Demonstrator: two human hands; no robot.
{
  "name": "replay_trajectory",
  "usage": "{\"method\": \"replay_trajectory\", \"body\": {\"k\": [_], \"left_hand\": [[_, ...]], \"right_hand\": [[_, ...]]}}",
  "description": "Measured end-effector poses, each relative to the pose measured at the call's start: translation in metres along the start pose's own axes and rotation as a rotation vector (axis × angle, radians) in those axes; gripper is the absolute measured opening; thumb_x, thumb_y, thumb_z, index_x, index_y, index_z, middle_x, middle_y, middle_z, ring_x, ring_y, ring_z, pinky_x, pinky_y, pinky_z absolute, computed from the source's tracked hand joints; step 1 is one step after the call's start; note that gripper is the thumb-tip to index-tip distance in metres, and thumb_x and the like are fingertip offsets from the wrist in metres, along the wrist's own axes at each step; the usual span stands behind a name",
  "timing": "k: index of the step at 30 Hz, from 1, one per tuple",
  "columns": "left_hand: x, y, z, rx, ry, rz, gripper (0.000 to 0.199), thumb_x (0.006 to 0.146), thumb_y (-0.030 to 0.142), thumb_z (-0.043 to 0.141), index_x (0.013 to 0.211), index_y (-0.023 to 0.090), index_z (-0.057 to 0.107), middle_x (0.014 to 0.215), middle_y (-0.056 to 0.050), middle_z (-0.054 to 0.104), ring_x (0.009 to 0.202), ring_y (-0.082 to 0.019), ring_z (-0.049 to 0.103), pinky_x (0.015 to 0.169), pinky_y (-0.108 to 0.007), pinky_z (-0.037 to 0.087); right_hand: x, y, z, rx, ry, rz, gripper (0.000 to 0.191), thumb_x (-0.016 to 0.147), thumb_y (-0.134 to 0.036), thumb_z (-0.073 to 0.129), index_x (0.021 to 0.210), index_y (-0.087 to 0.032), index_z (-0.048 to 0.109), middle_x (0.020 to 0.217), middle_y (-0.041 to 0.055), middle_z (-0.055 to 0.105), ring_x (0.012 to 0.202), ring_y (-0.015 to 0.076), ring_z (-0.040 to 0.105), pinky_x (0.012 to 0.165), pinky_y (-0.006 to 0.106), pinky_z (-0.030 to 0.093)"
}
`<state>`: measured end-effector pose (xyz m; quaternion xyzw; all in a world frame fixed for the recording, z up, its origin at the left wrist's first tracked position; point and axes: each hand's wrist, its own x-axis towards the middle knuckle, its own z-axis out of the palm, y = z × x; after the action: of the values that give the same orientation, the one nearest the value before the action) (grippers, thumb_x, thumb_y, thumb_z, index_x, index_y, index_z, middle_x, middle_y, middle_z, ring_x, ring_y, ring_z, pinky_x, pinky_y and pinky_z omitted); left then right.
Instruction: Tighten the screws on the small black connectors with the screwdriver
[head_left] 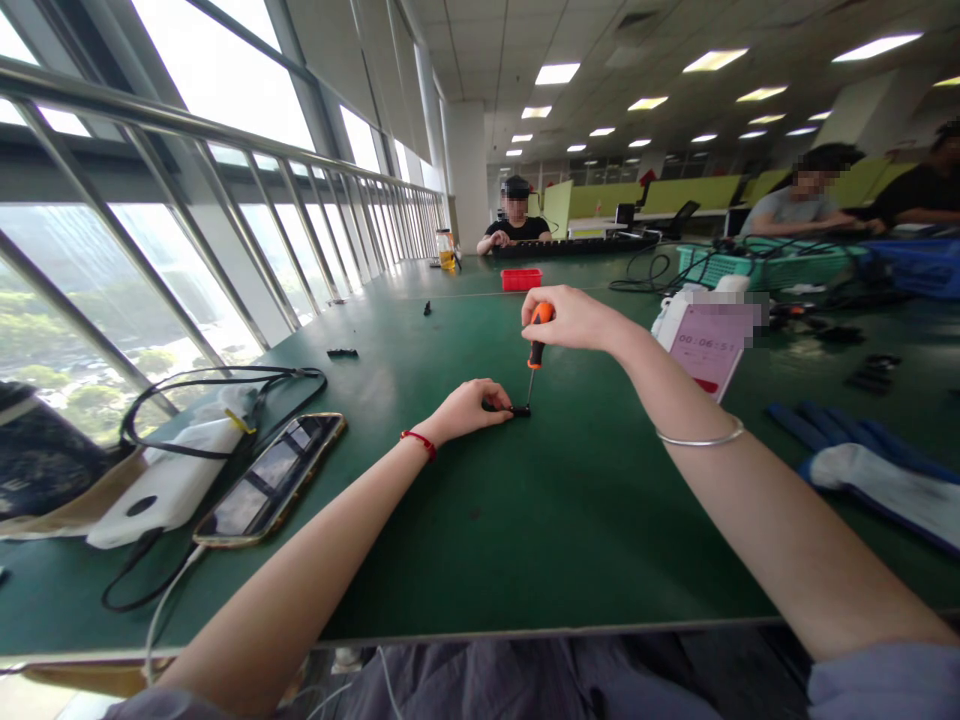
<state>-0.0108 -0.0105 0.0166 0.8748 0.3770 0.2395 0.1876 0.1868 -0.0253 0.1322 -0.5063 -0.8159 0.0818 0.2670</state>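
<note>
My right hand grips the orange and black handle of a screwdriver from above. The screwdriver stands nearly upright, its thin shaft reaching down to the right end of a small black part. Whether the tip sits in a screw is too small to tell. With fingers closed, my left hand pins that black part against the green table; the fingers hide its left end.
To the left lie a phone, a white power bank and looped black cable. Small black pieces and a red basket are farther off. On the right are a propped phone, gloves and a green basket. Other people sit beyond.
</note>
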Motion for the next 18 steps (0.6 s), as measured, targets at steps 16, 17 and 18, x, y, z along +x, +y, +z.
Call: {"method": "replay_trajectory", "body": {"k": [16,17,18], "left_hand": [[0.0,0.002,0.0,0.04,0.01,-0.004,0.013,0.071,0.029,0.061,0.077,0.017,0.064,0.08,-0.002,0.063,0.076,-0.015,0.057,0.069,-0.025,0.046],[0.0,0.003,0.0,0.039,0.01,-0.003,0.013,0.071,0.029,0.061,0.077,0.017,0.064,0.08,-0.002,0.063,0.075,-0.015,0.057,0.069,-0.025,0.046],[0.0,0.003,-0.001,0.037,0.01,-0.001,0.013,0.071,0.028,0.061,0.077,0.017,0.064,0.08,-0.002,0.063,0.075,-0.015,0.056,0.069,-0.025,0.046]], "right_hand": [[-0.001,-0.014,0.014,0.006,0.077,-0.053,0.021,0.068,-0.035,0.052,0.062,-0.017,0.061,0.057,-0.0014,0.053,0.055,0.0105,0.041,0.053,0.025,0.028],[-0.001,-0.014,0.015,0.007,0.076,-0.054,0.021,0.068,-0.036,0.052,0.062,-0.017,0.06,0.057,-0.0015,0.052,0.055,0.0105,0.041,0.053,0.025,0.028],[-0.001,-0.014,0.015,0.007,0.075,-0.054,0.021,0.068,-0.036,0.052,0.062,-0.018,0.06,0.057,-0.0015,0.052,0.055,0.0105,0.041,0.053,0.025,0.028]]}}
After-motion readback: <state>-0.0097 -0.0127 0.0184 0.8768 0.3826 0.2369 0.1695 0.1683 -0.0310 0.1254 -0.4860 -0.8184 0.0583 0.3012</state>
